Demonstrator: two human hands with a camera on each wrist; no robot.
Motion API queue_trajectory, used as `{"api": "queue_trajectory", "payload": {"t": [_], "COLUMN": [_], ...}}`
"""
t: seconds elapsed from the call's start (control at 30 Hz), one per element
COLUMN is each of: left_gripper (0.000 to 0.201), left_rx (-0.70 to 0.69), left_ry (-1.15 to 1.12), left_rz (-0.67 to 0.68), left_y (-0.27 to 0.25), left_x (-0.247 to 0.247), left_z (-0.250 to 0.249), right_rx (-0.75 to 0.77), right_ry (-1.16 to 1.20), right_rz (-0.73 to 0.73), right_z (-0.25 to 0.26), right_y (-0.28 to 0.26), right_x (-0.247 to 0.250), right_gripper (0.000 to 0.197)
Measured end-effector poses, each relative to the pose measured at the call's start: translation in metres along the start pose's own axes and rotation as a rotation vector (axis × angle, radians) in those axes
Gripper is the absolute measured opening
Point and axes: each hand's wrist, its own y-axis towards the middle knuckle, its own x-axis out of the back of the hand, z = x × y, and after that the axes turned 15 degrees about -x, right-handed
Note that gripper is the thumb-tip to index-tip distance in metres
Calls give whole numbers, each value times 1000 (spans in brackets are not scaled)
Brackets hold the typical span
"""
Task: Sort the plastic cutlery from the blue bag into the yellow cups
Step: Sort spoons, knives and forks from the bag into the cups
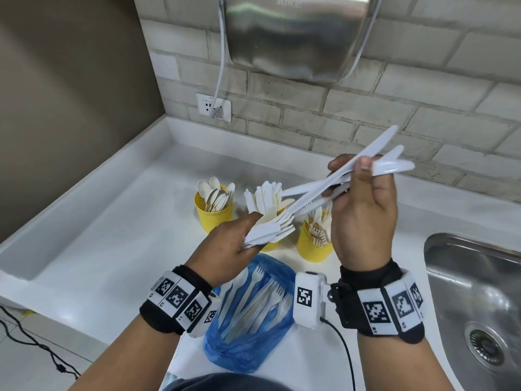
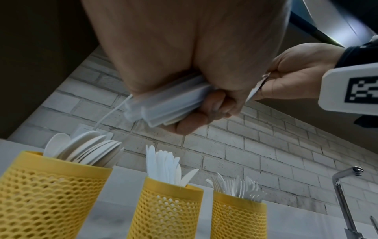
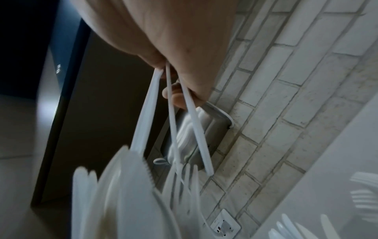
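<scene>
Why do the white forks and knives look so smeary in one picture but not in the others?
In the right wrist view the white plastic cutlery sits close to the lens and looks motion-blurred; the right hand fills the top. In the left wrist view the perforated yellow plastic cups are sharp, the left hand a soft mass. In the head view the wide lens curves the white countertop.

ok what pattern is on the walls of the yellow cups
A fine mesh of small scale-like holes all over the yellow cups, with a solid rim; it shows best in the left wrist view.
</scene>
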Motion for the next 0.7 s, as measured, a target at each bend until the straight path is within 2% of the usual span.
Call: {"api": "queue_trajectory", "payload": {"t": [0.17, 0.23, 0.33, 0.43, 0.57, 0.7], "left_gripper": [40, 40, 39, 40, 40, 41], "left_rx": [-2, -1, 5, 8, 9, 15], "left_ry": [-19, -24, -22, -19, 3, 53], "left_rz": [-5, -7, -4, -5, -11, -1], "left_y": [-2, -1, -1, 0, 0, 0], "left_x": [-1, -1, -1, -1, 0, 1], "left_z": [1, 2, 3, 3, 2, 1], "right_rx": [-18, -12, 61, 143, 175, 155], "right_ry": [311, 365, 266, 249, 75, -344], "right_rz": [-77, -154, -277, -264, -169, -15], "right_z": [11, 17, 25, 27, 23, 18], "right_y": [8, 8, 7, 4, 3, -4], "right_x": [9, 12, 16, 15, 13, 9], "right_gripper": [19, 16, 12, 10, 9, 33]}}
